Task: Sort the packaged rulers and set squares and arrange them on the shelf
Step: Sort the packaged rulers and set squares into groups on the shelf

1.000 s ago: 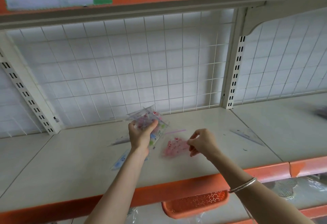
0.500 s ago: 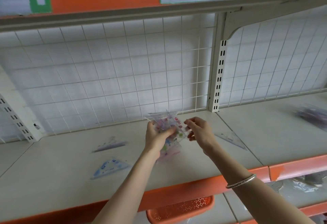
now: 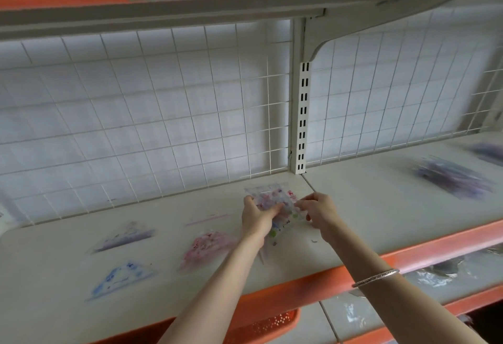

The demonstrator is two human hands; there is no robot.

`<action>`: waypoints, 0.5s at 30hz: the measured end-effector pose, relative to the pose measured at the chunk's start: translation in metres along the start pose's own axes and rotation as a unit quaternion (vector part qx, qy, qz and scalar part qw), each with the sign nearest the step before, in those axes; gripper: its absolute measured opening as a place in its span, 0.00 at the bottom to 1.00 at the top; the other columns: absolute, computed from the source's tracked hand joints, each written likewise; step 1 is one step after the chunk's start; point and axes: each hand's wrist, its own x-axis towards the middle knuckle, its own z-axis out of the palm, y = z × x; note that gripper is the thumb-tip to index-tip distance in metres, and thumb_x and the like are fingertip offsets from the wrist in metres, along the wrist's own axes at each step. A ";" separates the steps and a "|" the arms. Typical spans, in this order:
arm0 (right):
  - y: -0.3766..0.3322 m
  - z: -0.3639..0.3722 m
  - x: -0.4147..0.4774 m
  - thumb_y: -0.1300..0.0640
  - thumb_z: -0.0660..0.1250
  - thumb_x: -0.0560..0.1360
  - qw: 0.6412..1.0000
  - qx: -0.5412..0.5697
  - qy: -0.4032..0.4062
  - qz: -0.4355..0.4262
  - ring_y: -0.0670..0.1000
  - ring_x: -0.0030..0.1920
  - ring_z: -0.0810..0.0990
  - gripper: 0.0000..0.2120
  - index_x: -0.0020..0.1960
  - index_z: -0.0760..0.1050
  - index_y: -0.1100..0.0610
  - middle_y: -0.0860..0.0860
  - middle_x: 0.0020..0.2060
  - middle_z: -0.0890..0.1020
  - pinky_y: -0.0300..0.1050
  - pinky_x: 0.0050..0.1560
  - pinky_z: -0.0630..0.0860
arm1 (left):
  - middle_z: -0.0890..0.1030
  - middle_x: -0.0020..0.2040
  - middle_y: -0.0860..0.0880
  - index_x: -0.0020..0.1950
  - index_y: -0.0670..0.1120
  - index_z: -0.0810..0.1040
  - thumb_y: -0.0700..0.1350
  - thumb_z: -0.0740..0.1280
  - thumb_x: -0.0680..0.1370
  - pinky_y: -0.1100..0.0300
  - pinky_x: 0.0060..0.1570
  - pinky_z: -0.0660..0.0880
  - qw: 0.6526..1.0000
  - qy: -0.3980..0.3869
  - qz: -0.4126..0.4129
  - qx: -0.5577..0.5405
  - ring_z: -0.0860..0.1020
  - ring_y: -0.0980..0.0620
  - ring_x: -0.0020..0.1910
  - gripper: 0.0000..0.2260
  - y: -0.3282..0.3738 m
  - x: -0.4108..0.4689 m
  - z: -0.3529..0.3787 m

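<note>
The bundle of packaged set squares (image 3: 275,202) is held just above the shelf (image 3: 381,207) near the middle of the view. The left hand (image 3: 255,217) grips it from 8 o'clock with the thumb across the front. The right hand (image 3: 318,211) appears to pinch its edge at 3 o'clock, though blur leaves that unsure. The packets look light, thin and stiff inside slick clear sleeves, so they probably slip over one another; squeezing the stack flat by its edges seems safest. Outward at 8 o'clock lies a pink packet (image 3: 206,243), at 9 o'clock a thin pink ruler (image 3: 206,219), and farther out a purple set square (image 3: 126,237) and a blue set square (image 3: 122,278). At 2 o'clock, well apart, sits a blurred purple pile (image 3: 451,177).
</note>
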 end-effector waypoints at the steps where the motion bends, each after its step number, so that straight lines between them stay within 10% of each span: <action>1: 0.000 -0.001 0.001 0.64 0.70 0.72 1.000 -0.009 0.007 0.003 0.49 0.29 0.69 0.06 0.39 0.73 0.60 0.52 0.30 0.74 0.40 0.28 0.62 | 0.78 0.56 0.44 0.58 0.42 0.68 0.47 0.76 0.71 0.58 0.44 0.74 1.000 0.006 0.009 0.019 0.77 0.46 0.52 0.23 0.000 0.000 0.003; 15: 0.001 -0.022 0.015 0.63 0.65 0.75 0.986 0.016 0.156 -0.062 0.54 0.35 0.76 0.04 0.43 0.72 0.60 0.56 0.40 0.82 0.45 0.38 0.71 | 0.63 0.63 0.43 0.61 0.41 0.69 0.65 0.66 0.73 0.53 0.62 0.65 0.930 0.019 0.051 0.365 0.63 0.42 0.63 0.31 0.003 0.001 0.010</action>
